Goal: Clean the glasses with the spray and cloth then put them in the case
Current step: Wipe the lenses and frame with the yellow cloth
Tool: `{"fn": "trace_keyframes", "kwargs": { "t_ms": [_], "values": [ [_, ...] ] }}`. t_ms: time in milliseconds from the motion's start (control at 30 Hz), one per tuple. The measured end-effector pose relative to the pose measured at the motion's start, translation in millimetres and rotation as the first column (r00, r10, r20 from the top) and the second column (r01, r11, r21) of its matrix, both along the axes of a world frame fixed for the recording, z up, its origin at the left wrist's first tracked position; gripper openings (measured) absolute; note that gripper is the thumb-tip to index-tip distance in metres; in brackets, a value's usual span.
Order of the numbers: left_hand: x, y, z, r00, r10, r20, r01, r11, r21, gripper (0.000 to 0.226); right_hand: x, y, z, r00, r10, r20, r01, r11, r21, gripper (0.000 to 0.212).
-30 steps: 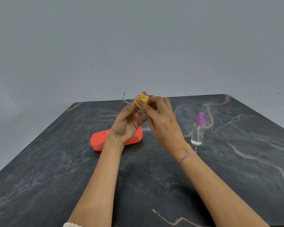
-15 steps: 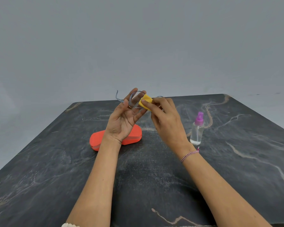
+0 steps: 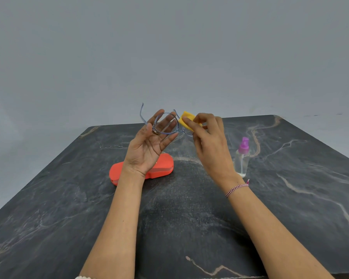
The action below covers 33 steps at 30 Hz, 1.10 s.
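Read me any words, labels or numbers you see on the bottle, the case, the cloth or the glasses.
None: the bottle, case, cloth and glasses show no readable print, label, brand or number.

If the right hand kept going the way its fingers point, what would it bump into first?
Probably the glasses in the left hand; the right hand pinches a yellow cloth just beside them, though depth is unclear.
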<state>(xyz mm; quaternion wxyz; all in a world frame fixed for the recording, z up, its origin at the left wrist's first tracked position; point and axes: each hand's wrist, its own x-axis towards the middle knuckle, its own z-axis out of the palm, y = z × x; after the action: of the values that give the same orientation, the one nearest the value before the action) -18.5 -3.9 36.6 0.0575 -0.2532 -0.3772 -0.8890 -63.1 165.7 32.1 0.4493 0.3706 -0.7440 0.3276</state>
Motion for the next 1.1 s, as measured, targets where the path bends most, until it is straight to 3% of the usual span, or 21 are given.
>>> {"fn": "trace_keyframes", "kwargs": {
  "t_ms": [300,533,667,800,933,1100],
  "values": [
    [6,-7,4,1.0,0.013,0.021,-0.013,1.0,0.002,0.041,1,6,6,0.966,0.166,0.198,-0.131,0.975,-0.177,0.035],
    [4,-12,2,0.999,-0.02,0.048,0.019,1.0,0.013,0.044,-2,8,9,0.841,0.355,0.408,-0.24,0.921,-0.307,0.024],
    [-1,-4,3,0.992,0.112,0.055,-0.108,0.992,-0.067,0.056,0,6,9,0.785,0.407,0.467,-0.229,0.891,-0.393,0.023],
    [-8,12,3,0.963,0.26,0.074,-0.239,0.946,-0.217,0.081,3,5,11,0.808,0.371,0.457,-0.154,0.883,-0.444,0.023],
    [-13,30,-4,0.914,0.384,0.132,-0.323,0.884,-0.337,0.064,2,5,11,0.787,0.403,0.468,-0.129,0.848,-0.514,0.024],
    [-13,41,-4,0.896,0.399,0.195,-0.336,0.896,-0.292,0.031,2,3,8,0.747,0.434,0.504,-0.115,0.831,-0.545,0.025]
  ]
}}
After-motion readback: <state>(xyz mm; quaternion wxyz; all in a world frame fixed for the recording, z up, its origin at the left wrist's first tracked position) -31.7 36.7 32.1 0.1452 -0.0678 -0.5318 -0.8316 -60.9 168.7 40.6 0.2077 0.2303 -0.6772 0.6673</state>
